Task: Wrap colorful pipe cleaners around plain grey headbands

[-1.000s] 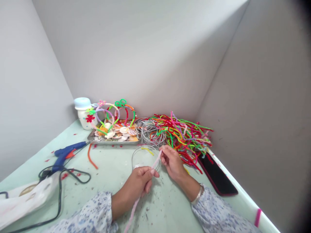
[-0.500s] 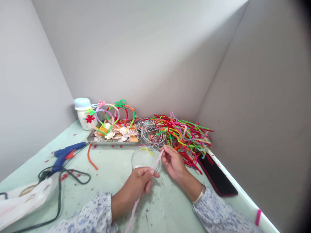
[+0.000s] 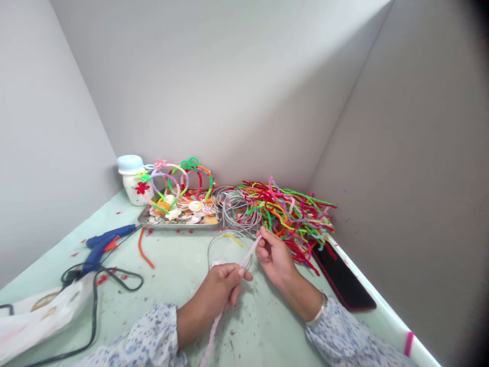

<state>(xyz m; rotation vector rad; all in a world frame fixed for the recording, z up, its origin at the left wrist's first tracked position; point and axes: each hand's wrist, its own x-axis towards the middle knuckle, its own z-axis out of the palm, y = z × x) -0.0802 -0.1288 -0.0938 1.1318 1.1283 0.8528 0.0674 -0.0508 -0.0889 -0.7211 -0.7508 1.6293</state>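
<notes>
A pale pink pipe cleaner (image 3: 250,252) runs between my hands, slanting up to the right. My left hand (image 3: 217,290) is closed around its middle, and its lower part hangs past the palm toward the bottom edge. My right hand (image 3: 275,256) pinches the upper end between thumb and fingers. Just beyond the hands lies a coil of grey wire (image 3: 241,211), with one loose loop reaching under the pink piece. A heap of colourful pipe cleaners (image 3: 290,209) lies behind my right hand.
At the back left, a metal tray (image 3: 179,226) holds shells and decorated hoops beside a white jar (image 3: 134,186). A blue glue gun (image 3: 100,244) with a black cord lies left, near white paper (image 3: 49,316). A black flat object (image 3: 346,280) lies right.
The view has shifted very slightly. Both hands keep their hold on the pink pipe cleaner, almost in the same place.
</notes>
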